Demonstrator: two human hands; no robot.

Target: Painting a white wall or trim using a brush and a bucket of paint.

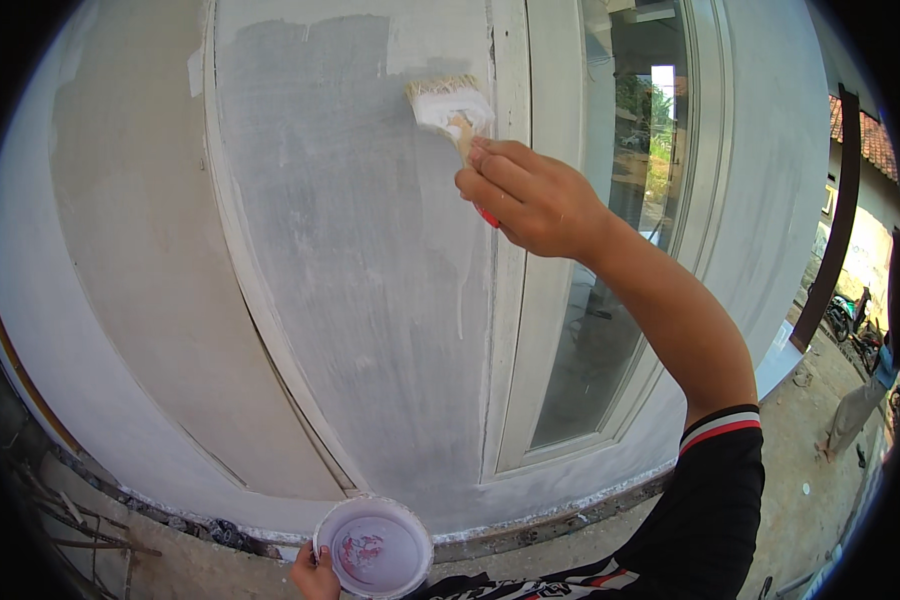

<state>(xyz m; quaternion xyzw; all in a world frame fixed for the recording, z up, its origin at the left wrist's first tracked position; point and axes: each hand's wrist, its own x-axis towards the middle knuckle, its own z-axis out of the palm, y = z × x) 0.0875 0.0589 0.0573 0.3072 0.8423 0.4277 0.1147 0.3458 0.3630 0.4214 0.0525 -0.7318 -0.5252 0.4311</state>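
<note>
1 paintbrush [455,105], trim edge [512,110] just right, open panel [340,230] leftward

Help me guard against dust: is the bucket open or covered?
Open: no lid covers the bucket held by the left hand; its pale interior and reddish marks show inside the rim. Depth of contents: cannot tell.

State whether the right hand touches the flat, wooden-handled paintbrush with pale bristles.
Touching: the head view shows the right hand gripping the flat paintbrush around its wooden handle.
</note>
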